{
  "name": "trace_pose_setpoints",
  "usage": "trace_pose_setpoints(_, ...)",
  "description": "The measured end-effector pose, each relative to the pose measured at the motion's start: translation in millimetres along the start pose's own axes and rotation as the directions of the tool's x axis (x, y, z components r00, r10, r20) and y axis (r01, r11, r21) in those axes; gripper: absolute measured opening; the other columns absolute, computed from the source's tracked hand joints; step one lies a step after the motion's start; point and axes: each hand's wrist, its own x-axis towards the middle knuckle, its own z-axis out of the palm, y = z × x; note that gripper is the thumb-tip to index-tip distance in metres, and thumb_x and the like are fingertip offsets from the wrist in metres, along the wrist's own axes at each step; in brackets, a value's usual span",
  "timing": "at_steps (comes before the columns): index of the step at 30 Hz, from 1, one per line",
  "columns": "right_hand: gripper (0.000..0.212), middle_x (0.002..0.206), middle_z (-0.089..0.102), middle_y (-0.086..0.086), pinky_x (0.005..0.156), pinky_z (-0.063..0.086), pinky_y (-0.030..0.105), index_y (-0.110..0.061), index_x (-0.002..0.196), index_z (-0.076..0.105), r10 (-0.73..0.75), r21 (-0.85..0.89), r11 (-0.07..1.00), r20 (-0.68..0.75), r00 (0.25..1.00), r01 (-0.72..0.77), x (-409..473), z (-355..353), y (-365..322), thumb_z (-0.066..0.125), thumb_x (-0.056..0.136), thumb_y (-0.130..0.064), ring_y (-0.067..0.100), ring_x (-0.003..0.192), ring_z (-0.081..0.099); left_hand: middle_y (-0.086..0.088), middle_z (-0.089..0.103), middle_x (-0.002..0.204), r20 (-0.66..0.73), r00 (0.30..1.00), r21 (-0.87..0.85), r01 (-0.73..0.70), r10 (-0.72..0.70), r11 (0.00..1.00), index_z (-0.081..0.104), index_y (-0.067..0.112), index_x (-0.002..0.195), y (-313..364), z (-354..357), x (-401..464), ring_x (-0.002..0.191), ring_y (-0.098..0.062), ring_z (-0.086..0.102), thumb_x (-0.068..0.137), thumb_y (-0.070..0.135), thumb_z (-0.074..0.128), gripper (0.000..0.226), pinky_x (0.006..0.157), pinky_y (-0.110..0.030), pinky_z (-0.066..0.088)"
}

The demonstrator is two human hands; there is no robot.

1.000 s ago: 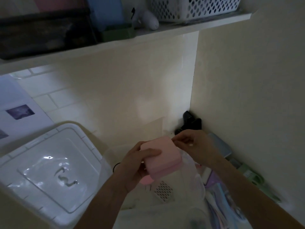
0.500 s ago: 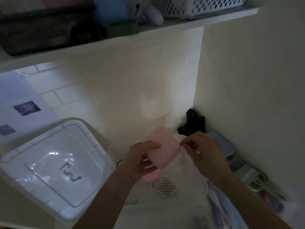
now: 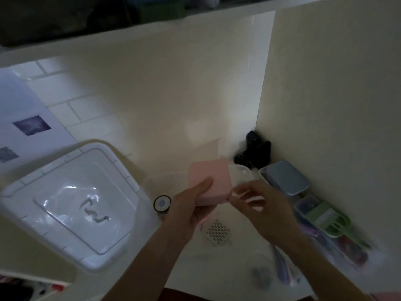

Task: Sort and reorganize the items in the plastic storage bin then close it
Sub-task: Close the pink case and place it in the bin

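Note:
My left hand (image 3: 186,211) grips a pink square box (image 3: 209,183) above the open clear storage bin (image 3: 152,183), thumb across its near face. My right hand (image 3: 260,210) sits just right of the box, blurred, fingers curled at its lower right corner; a thin clear plastic film (image 3: 240,173) hangs there, and I cannot tell whether the fingers pinch it. The bin's white lid (image 3: 71,203) lies upside up to the left. Inside the bin lie a white mesh-patterned piece (image 3: 217,232) and a small round black-rimmed item (image 3: 162,203).
Along the right wall sit a grey-blue lidded container (image 3: 286,178), a green slotted tool (image 3: 329,222) and a black object (image 3: 255,152) in the corner. Papers with printed pictures (image 3: 26,127) lie far left. A shelf runs overhead.
The view has tilted down and closer. The pink box has turned in my left hand, and my right hand has dropped from its top corner to its lower right corner.

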Motion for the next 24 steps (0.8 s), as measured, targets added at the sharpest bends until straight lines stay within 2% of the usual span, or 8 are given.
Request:
trace_pose_setpoints(2,0.042,0.102,0.071,-0.007,0.073,0.060,0.029,-0.028,0.108,0.066,0.252,0.310,0.915,0.056,0.966,-0.257,-3.3,-5.9,-2.4,0.075,0.071,-0.045,0.009,0.085,0.071,-0.009,0.077,0.104,0.010,1.000,0.094,-0.017,0.017,0.995,0.067,0.008,0.112,-9.8,-5.8,-9.2,0.098,-0.026,0.073,0.074,0.023,0.085,0.045,0.087,-0.041,0.060)
trace_pose_setpoints(4,0.048,0.107,0.071,-0.002,0.075,0.061,0.035,-0.025,0.114,0.064,0.349,0.374,0.851,0.123,0.929,-0.369,-15.6,-6.7,-2.0,0.077,0.071,-0.040,0.014,0.089,0.072,-0.008,0.073,0.113,0.030,0.999,0.188,-0.028,0.023,0.982,0.063,0.015,0.118,-24.2,-12.7,-23.4,0.101,-0.027,0.073,0.066,0.026,0.091,0.060,0.086,-0.044,0.061)
trace_pose_setpoints(7,0.038,0.103,0.073,-0.010,0.075,0.060,0.029,-0.025,0.109,0.066,0.396,0.261,0.868,0.152,0.906,-0.423,-49.9,-9.0,3.5,0.081,0.074,-0.027,0.007,0.087,0.071,-0.003,0.076,0.101,0.003,1.000,0.323,-0.015,0.015,0.946,0.057,0.023,0.115,-50.5,-29.0,-43.8,0.094,-0.025,0.074,0.069,0.019,0.089,0.056,0.082,-0.044,0.062)
trace_pose_setpoints(11,0.032,0.095,0.074,-0.014,0.073,0.060,0.029,-0.027,0.101,0.070,0.560,0.213,0.749,0.303,0.771,-0.628,-110.7,-6.4,28.6,0.083,0.074,-0.017,0.007,0.083,0.072,-0.015,0.076,0.093,0.048,0.986,0.372,0.131,-0.160,0.919,0.066,0.012,0.107,-95.3,-74.3,-63.6,0.092,-0.033,0.073,0.063,0.020,0.091,0.051,0.079,-0.046,0.059)
trace_pose_setpoints(15,0.031,0.096,0.075,-0.013,0.081,0.060,0.036,-0.028,0.102,0.069,0.701,0.074,0.648,0.330,0.632,-0.758,-153.8,29.4,79.7,0.082,0.077,-0.019,0.008,0.085,0.072,0.001,0.078,0.091,-0.041,0.974,0.637,0.196,-0.221,0.746,0.073,0.014,0.113,-149.8,-111.5,-40.5,0.085,-0.009,0.074,0.079,0.029,0.084,0.040,0.071,-0.026,0.060)
trace_pose_setpoints(17,0.029,0.103,0.073,-0.011,0.081,0.059,0.034,-0.028,0.108,0.067,0.735,-0.040,0.657,0.257,0.627,-0.753,-161.6,60.5,114.0,0.077,0.082,-0.020,0.007,0.087,0.070,0.006,0.077,0.093,-0.040,0.980,0.748,0.157,-0.193,0.645,0.073,0.019,0.117,-181.2,-123.4,-13.3,0.088,-0.010,0.073,0.076,0.048,0.077,0.050,0.080,-0.037,0.061)
trace_pose_setpoints(19,0.031,0.115,0.068,-0.006,0.086,0.056,0.032,-0.026,0.120,0.062,0.740,-0.162,0.672,0.180,0.648,-0.723,-160.6,92.4,147.2,0.067,0.090,-0.025,0.009,0.095,0.066,0.010,0.076,0.093,-0.070,0.982,0.784,0.164,-0.176,0.599,0.074,0.022,0.114,-213.0,-131.0,17.9,0.088,-0.011,0.072,0.079,0.048,0.072,0.043,0.085,-0.042,0.060)
trace_pose_setpoints(24,0.038,0.127,0.061,0.005,0.097,0.044,0.029,-0.012,0.134,0.053,0.759,-0.269,0.641,0.085,0.645,-0.719,-148.1,147.0,199.4,0.052,0.097,-0.019,0.021,0.117,0.058,0.004,0.071,0.112,-0.163,0.985,0.803,0.162,-0.049,0.574,0.068,0.021,0.121,-259.2,-135.2,79.4,0.095,-0.011,0.065,0.092,0.036,0.067,0.033,0.086,-0.031,0.055)
